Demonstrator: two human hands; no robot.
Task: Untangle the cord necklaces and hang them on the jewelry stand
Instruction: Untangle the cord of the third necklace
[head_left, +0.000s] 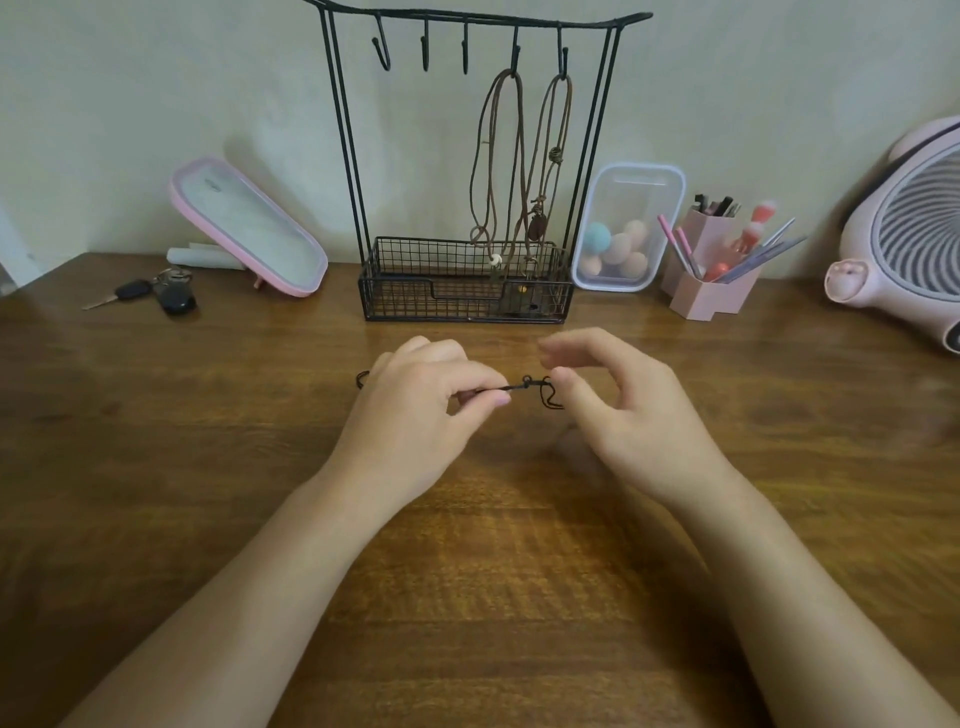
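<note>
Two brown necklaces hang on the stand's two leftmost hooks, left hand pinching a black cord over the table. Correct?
Not quite. The two brown necklaces hang on the two rightmost hooks of the jewelry stand; the three hooks to their left are bare, as the head view shows. The rest holds: the left hand pinches a black cord over the table.

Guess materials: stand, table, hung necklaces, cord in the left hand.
Stand: black-coated metal wire, matte; thin rods, mesh basket.
Table: wood or wood veneer, satin brown; visible grain, soft sheen.
Hung necklaces: brown leather or waxed cord, unclear which; round strands, knots.
Cord, pinched by left hand: thin black string, perhaps nylon or waxed cotton; too blurred to say.
</note>
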